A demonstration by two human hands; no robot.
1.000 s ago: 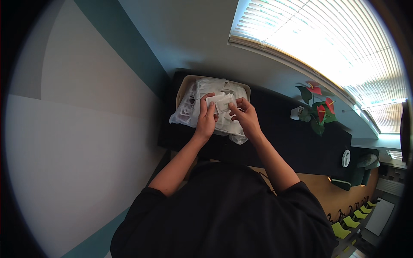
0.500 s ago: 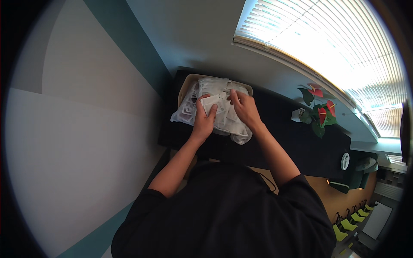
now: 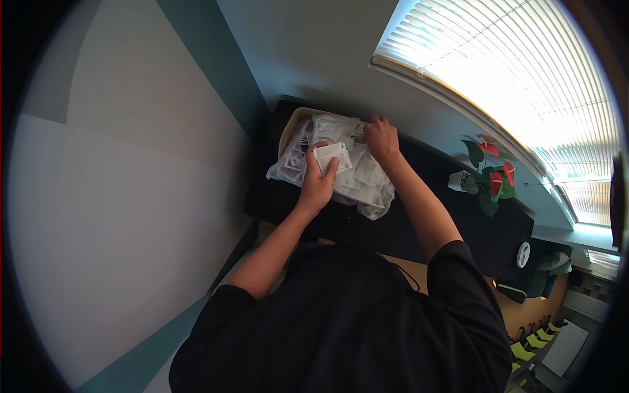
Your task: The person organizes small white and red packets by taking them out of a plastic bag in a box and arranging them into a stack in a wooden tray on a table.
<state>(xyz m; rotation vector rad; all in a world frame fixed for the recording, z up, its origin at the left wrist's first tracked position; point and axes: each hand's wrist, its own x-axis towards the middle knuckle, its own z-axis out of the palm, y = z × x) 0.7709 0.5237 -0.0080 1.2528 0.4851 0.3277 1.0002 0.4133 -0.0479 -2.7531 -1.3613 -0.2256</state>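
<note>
My left hand (image 3: 317, 188) is closed around a few flat, white, square pieces (image 3: 331, 157), stacked with the thumb across the top. They are held above a beige basket (image 3: 292, 124) lined and filled with clear plastic bags (image 3: 333, 128). More pale flat pieces show through the plastic, their exact kind unclear. At the basket's far right corner, my right hand (image 3: 382, 140) reaches down with its fingers curled together. Its fingertips are hidden, and I cannot make out what is between them.
The basket stands on a long black table (image 3: 432, 219) against the wall. Farther right are a potted plant (image 3: 488, 177) with red flowers and a round white object (image 3: 523, 255). A window with blinds (image 3: 498, 72) is above. Green chairs (image 3: 522, 351) stand in the distance.
My right hand has moved away from the left hand, to the far right corner of the basket. The left hand still holds the white square pieces. The whole view has shifted slightly.
</note>
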